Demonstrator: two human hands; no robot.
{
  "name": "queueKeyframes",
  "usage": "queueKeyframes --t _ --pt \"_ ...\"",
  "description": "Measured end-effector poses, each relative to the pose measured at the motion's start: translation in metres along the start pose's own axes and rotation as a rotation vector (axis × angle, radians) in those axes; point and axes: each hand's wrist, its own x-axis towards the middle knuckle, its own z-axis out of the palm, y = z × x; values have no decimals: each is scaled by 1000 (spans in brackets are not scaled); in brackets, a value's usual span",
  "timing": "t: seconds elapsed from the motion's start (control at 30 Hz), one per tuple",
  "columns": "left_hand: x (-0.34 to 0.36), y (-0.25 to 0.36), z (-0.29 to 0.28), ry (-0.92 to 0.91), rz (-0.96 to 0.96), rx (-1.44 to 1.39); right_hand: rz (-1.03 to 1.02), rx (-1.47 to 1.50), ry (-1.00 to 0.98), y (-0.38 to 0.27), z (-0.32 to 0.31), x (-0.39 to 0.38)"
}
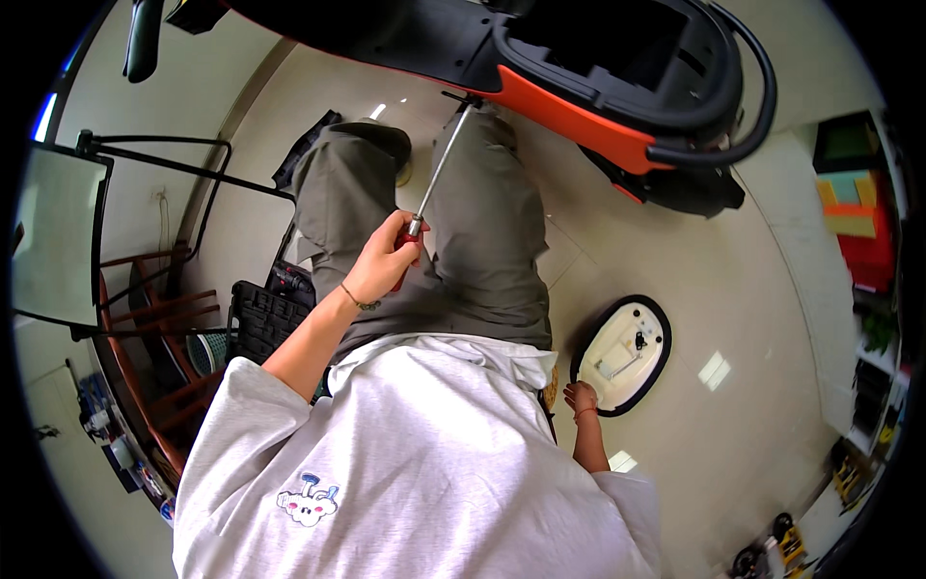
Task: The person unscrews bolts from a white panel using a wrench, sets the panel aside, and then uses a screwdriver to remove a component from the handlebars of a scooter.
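Note:
My left hand (386, 256) is closed around the red handle of a long screwdriver (446, 159). Its metal shaft points up and away, and the far end meets the lower edge of an orange and black electric scooter body (579, 111). A small dark part sits at that tip; whether the tip is engaged in a screw is too small to tell. Low at my right side, my right hand (581, 397) hangs at the near rim of a scooter seat (627, 352), which shows its cream underside. The fingers look loosely apart; contact with the rim is unclear.
A black open tool case (260, 323) lies left of my legs. Further left stand a black-framed glass table (60, 232) and a brown wooden chair (159, 338). White shelves with colourful items (863, 232) line the right side. The scooter's black rear loop (767, 96) juts out.

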Motion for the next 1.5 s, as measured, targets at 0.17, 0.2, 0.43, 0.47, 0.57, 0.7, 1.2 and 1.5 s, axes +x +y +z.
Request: queueKeyframes --t 0.17,0.2,0.43,0.47,0.57,0.7,1.2,1.5 --pt "-5 -14 -78 303 85 -303 -240 41 -83 -101 14 30" --pt "-5 -30 -97 380 58 -284 -227 8 -75 -133 26 22" --pt "9 -252 -183 784 -495 -574 -529 -412 -178 -302 106 -28" --pt "11 -277 -179 735 -560 -615 -532 -452 -157 -313 112 -42" --pt "11 -349 -150 723 -664 -735 -510 -521 -140 -341 131 -70" --pt "24 -385 -124 663 -757 -767 -363 -497 -107 -330 126 -72" --pt "48 -494 -83 767 -819 -794 -496 -888 138 -315 157 -138" --pt "89 -452 -111 528 -985 -349 -463 -1085 180 -317 176 -172"
